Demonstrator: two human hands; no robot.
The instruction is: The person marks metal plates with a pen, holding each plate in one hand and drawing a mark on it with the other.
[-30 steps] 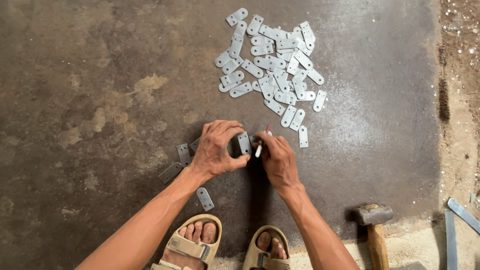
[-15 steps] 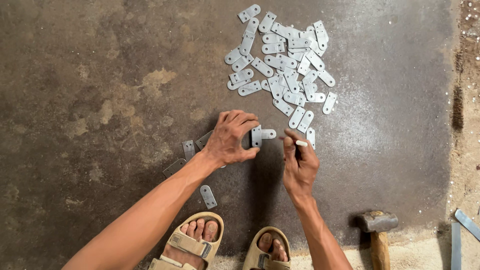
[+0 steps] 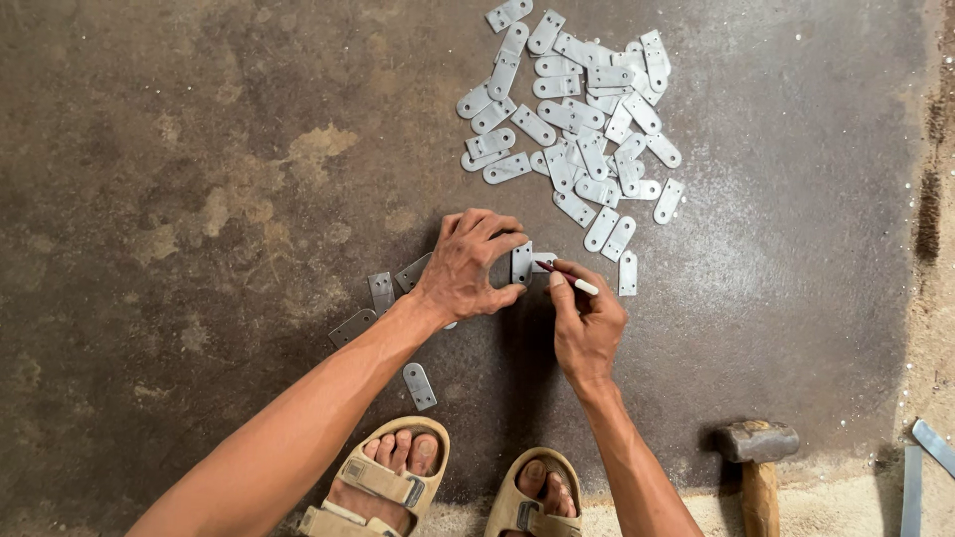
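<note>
My left hand presses a small grey metal plate flat against the dark floor, fingers curled over it. My right hand holds a thin white marker pen, its tip touching a rounded metal plate lying beside the held one. A pile of several flat rounded metal plates with holes lies just beyond both hands. A few darker plates rest under and left of my left wrist.
A single plate lies near my left sandalled foot; my right foot is beside it. A hammer with a wooden handle lies at the lower right, with metal strips at the right edge on sandy ground.
My right hand has come back in toward the left hand, bringing the marker tip onto the plate. The left hand stays on its plate.
</note>
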